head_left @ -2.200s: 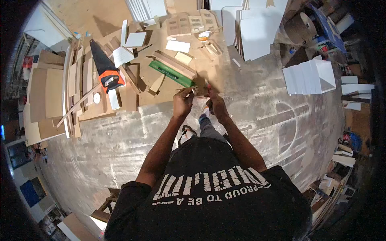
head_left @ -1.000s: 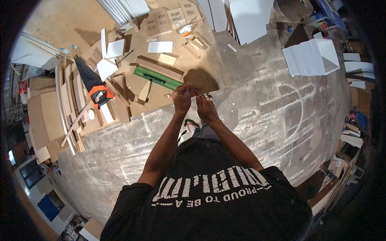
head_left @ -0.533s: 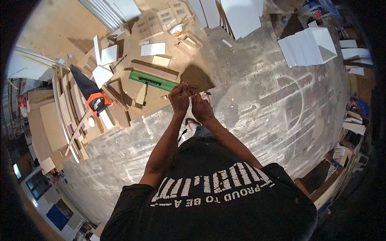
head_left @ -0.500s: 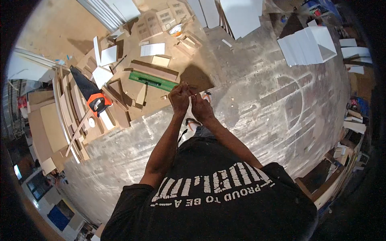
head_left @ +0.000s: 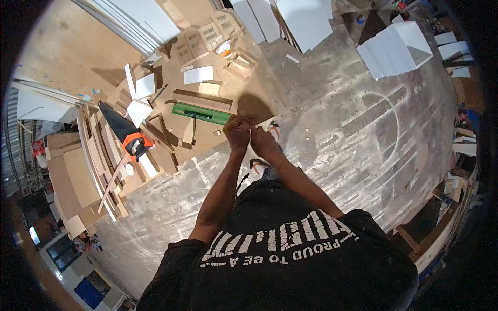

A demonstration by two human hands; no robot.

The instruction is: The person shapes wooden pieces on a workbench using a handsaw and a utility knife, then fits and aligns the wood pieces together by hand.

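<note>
My left hand (head_left: 238, 136) is closed, its fingers curled in front of my body. Right beside it, my right hand (head_left: 265, 143) is closed too, with the fingertips of both hands meeting. Whatever is pinched between them is too small and covered to make out. A long green tool with a black handle (head_left: 202, 113) lies just left of my left hand, its right end overlapped by the fingers in this view. Behind it lies a brown wooden strip (head_left: 202, 99). A pale wedge-shaped piece (head_left: 189, 130) rests below the green tool.
At left, a handsaw with an orange handle (head_left: 138, 147) lies over wood strips (head_left: 98, 155). White panels (head_left: 306, 23) lie at the top, and a white box-shaped piece (head_left: 391, 52) stands at upper right. My sandalled feet (head_left: 258, 166) are on the stained floor (head_left: 353, 150).
The view has shifted slightly, so the boards and saw appear further right and lower. Both hands stay together and closed, slightly lower in view.
</note>
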